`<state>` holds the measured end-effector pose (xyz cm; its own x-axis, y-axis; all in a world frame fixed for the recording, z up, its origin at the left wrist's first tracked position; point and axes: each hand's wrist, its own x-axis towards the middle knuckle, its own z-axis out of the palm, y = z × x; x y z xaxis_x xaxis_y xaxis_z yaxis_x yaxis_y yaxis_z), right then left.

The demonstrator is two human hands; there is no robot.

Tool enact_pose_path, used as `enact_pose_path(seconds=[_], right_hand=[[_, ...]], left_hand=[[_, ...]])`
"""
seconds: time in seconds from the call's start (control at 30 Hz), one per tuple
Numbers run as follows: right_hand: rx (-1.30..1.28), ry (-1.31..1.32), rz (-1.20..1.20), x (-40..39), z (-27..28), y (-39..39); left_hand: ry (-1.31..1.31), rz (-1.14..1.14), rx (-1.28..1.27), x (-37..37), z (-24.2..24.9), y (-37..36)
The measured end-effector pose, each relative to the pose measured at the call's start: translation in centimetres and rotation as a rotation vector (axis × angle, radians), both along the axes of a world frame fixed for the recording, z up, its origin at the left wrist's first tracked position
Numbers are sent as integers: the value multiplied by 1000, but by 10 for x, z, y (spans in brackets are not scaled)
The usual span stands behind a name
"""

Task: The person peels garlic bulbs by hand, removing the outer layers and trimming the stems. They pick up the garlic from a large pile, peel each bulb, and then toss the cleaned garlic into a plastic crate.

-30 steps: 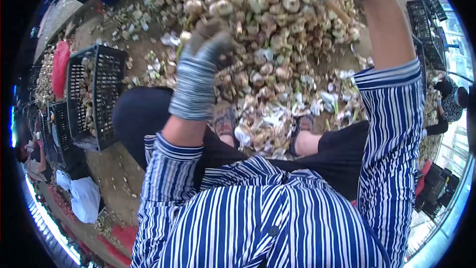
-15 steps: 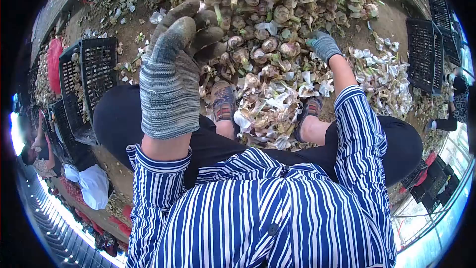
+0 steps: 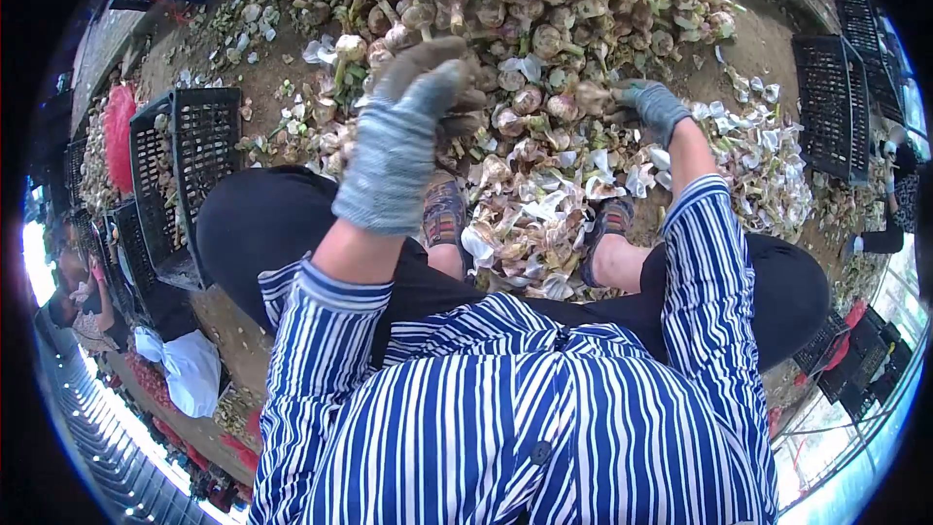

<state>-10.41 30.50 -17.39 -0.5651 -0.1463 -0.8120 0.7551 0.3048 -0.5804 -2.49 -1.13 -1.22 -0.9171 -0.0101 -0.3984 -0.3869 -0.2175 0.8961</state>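
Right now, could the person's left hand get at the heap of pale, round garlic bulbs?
Probably yes: the grey knit-gloved left hand appears at the heap's near side, and nothing visible stands between them.

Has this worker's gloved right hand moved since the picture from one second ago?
Yes. Judged against the right sandal, the gloved right hand has come back from its outstretched reach and leftward, ending much nearer that sandal.

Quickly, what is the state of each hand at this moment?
Left hand: half-curled; cannot tell if it holds anything.
Right hand: closed, seemingly holding a garlic bulb.
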Motion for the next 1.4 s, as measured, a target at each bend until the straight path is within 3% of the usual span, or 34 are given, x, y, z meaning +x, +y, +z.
enact_pose_path(seconds=[0.07, 0.13, 0.2, 0.27, 0.3, 0.33, 0.4, 0.47, 0.53, 0.57, 0.67, 0.7, 0.8, 0.83, 0.93, 0.97, 1.03, 1.07, 1.13, 1.17, 1.27, 1.3, 1.33, 1.37, 1.4], right_hand=[[-206, 141, 65, -3, 56, -24], [-239, 245, 90, 4, 112, -58], [-277, 544, 175, 28, 163, -88], [-135, 798, 362, 55, 191, -101], [-99, 763, 396, 69, 207, -106], [-93, 772, 398, 81, 210, -104], [-242, 959, 255, 101, 207, -95], [-141, 1028, 249, 112, 205, -94], [213, 951, 494, 113, 209, -103], [220, 1167, 484, 117, 203, -103], [322, 1307, 523, 127, 201, -105], [123, 1163, 446, 129, 204, -107], [232, 1297, 484, 138, 213, -105], [196, 1319, 466, 139, 211, -102], [85, 1211, 424, 134, 204, -97], [86, 1215, 419, 134, 204, -96], [-317, 852, 152, 132, 203, -91], [-318, 852, 153, 130, 198, -88], [-267, 692, 321, 127, 186, -79], [-132, 832, 383, 128, 187, -86], [-23, 893, 256, 130, 189, -93], [200, 1094, 331, 128, 189, -96], [199, 1094, 330, 127, 189, -97], [366, 1274, 427, 126, 188, -98], [537, 1449, 525, 125, 188, -99]], left_hand=[[-13, -29, -28, -3, -9, 7], [-85, -4, -49, -8, -18, 16], [-244, -28, 0, -14, -8, 22], [-343, -237, 41, -20, -1, 17], [-281, -150, 10, -12, 3, 25], [-270, -150, 14, -8, 8, 24], [-182, -364, -68, 4, 13, 18], [-39, -337, -76, 18, 10, 26], [264, -267, -89, 30, 7, 35], [160, -347, -135, 33, 18, 29], [136, -348, -32, 39, 17, 21], [115, -345, 50, 41, 17, 19], [-54, -311, 248, 38, 3, 22], [1, -321, 254, 38, -4, 24], [-84, -519, 264, 35, 10, 12], [-93, -480, 271, 33, 12, 16], [30, -471, 238, 30, 14, 22], [147, -456, 211, 31, 19, 23], [218, -464, 199, 34, 29, 25], [268, -477, 175, 35, 29, 28], [331, -430, 128, 31, 26, 34], [308, -417, 20, 30, 21, 31], [287, -402, -85, 29, 17, 30], [237, -365, -223, 32, 20, 34], [236, -363, -223, 31, 23, 32]])
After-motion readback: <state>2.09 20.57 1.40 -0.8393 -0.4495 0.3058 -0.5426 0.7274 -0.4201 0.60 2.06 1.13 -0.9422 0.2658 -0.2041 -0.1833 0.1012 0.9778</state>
